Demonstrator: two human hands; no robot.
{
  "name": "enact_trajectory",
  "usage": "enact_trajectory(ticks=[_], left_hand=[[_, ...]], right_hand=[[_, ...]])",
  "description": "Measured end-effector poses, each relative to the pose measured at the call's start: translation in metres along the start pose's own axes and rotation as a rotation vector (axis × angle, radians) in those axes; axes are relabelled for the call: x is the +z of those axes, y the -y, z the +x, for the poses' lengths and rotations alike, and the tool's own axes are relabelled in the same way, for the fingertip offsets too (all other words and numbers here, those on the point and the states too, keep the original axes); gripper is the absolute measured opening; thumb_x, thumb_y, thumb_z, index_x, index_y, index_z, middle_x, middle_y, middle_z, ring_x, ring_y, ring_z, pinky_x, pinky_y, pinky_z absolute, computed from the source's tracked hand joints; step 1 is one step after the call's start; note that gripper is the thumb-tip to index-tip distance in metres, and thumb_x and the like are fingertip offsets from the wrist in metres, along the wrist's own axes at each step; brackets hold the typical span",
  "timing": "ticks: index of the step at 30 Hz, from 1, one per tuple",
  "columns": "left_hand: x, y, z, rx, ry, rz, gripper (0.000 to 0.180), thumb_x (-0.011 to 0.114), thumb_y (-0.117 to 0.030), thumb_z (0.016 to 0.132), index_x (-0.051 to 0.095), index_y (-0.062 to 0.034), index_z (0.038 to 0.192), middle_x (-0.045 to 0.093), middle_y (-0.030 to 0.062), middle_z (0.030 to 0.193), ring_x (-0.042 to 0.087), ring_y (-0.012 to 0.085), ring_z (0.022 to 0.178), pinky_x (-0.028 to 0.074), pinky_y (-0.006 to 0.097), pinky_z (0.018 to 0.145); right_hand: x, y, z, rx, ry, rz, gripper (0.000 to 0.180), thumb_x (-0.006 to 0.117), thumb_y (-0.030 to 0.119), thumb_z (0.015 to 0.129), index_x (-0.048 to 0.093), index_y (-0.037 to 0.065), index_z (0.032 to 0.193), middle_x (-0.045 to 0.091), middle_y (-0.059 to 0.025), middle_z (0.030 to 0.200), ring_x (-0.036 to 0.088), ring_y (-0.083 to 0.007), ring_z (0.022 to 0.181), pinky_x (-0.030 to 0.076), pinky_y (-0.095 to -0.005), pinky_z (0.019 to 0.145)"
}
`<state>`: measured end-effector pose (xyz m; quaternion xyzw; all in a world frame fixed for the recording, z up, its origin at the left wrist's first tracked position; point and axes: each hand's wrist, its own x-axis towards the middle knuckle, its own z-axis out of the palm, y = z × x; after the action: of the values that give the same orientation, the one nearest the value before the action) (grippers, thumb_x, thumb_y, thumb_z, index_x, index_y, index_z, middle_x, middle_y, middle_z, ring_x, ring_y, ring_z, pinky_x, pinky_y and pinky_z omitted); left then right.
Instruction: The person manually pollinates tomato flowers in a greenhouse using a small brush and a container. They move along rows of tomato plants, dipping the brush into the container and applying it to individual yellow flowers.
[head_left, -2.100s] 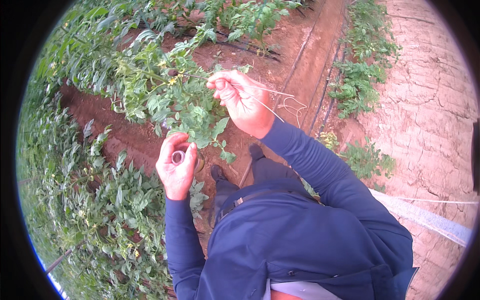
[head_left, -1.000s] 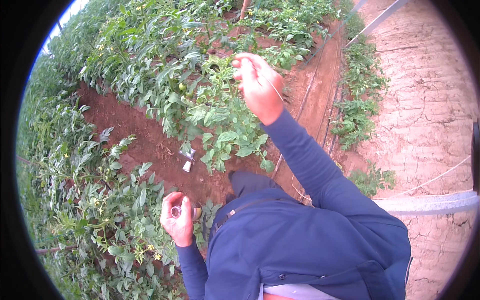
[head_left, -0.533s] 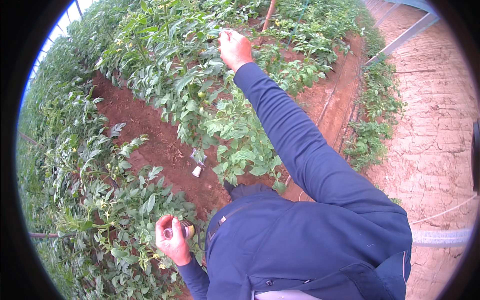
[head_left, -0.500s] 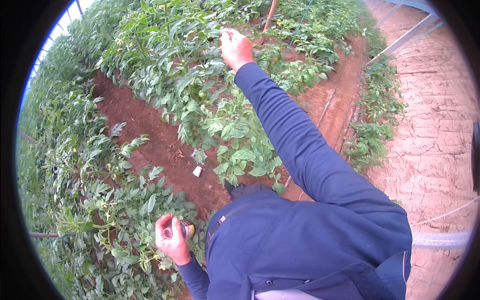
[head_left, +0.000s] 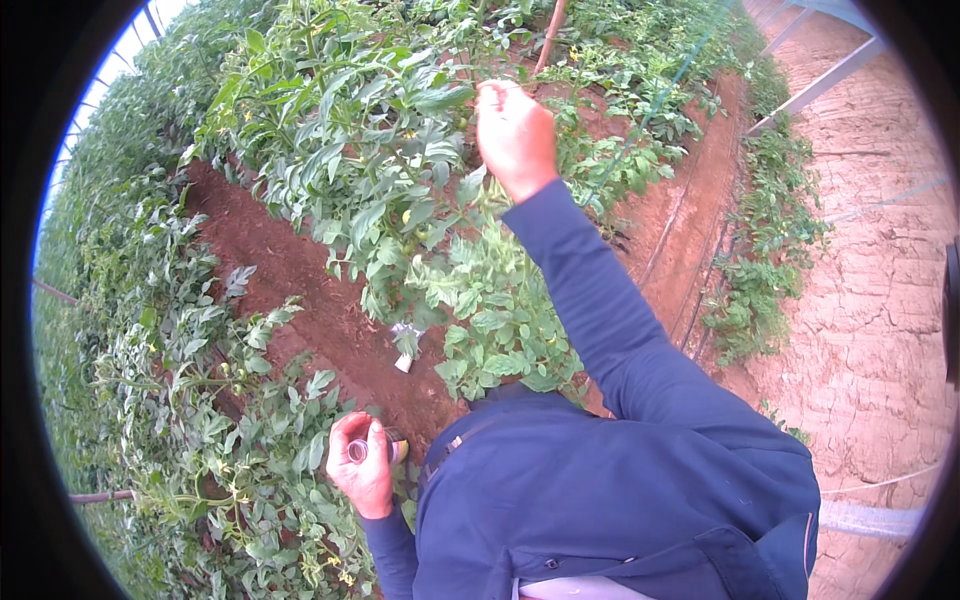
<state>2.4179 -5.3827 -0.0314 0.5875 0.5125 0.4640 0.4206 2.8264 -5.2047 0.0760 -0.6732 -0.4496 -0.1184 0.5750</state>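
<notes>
My right hand [head_left: 515, 135] is stretched out far ahead at the top of a leafy green plant [head_left: 400, 150], fingers closed among its upper stems; what they pinch is too small to tell. My left hand [head_left: 362, 462] stays low by my body, gripping a small round spool [head_left: 360, 450] with its open end facing up. Both sleeves are dark blue.
A strip of bare red-brown soil [head_left: 300, 290] runs between two rows of plants. A small white tag [head_left: 403, 362] lies on it. A reddish stake [head_left: 550, 35] stands beyond my right hand. Cracked dry ground [head_left: 860, 250] and metal bars [head_left: 820, 85] lie to the right.
My right hand has risen from near my chest and reached far forward to the plant tops. My left hand dropped low and close to my body, still on the spool.
</notes>
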Motion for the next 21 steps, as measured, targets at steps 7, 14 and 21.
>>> enact_trajectory(ticks=[7, 14, 21], left_hand=[[0.021, -0.004, 0.028, -0.062, 0.013, -0.047, 0.021, 0.078, -0.001, 0.097, 0.071, -0.0002, 0.116, 0.072, 0.0036, 0.106, 0.068, 0.0119, 0.097, 0.055, 0.028, 0.090], [0.022, -0.001, 0.038, -0.090, -0.024, -0.009, 0.020, 0.078, 0.001, 0.094, 0.071, 0.0011, 0.112, 0.069, 0.0055, 0.113, 0.068, 0.0136, 0.100, 0.055, 0.029, 0.091], [0.014, 0.003, 0.052, -0.094, -0.090, -0.011, 0.017, 0.075, 0.001, 0.098, 0.071, 0.0008, 0.115, 0.073, 0.0051, 0.107, 0.069, 0.0132, 0.099, 0.056, 0.029, 0.092]], right_hand=[[-0.063, 0.080, 0.006, -0.161, -0.133, 0.222, 0.017, 0.059, 0.006, 0.112, 0.072, 0.000, 0.120, 0.078, -0.0062, 0.103, 0.069, -0.0082, 0.083, 0.055, -0.0224, 0.070], [-0.070, 0.122, 0.008, -0.219, -0.189, 0.606, 0.026, 0.056, 0.010, 0.112, 0.070, -0.009, 0.123, 0.079, -0.0203, 0.103, 0.074, -0.0176, 0.080, 0.059, -0.0256, 0.063], [-0.052, 0.125, 0.023, -0.245, -0.119, 0.650, 0.035, 0.050, 0.016, 0.113, 0.065, -0.014, 0.123, 0.076, -0.0315, 0.105, 0.076, -0.0271, 0.079, 0.061, -0.0289, 0.059]])
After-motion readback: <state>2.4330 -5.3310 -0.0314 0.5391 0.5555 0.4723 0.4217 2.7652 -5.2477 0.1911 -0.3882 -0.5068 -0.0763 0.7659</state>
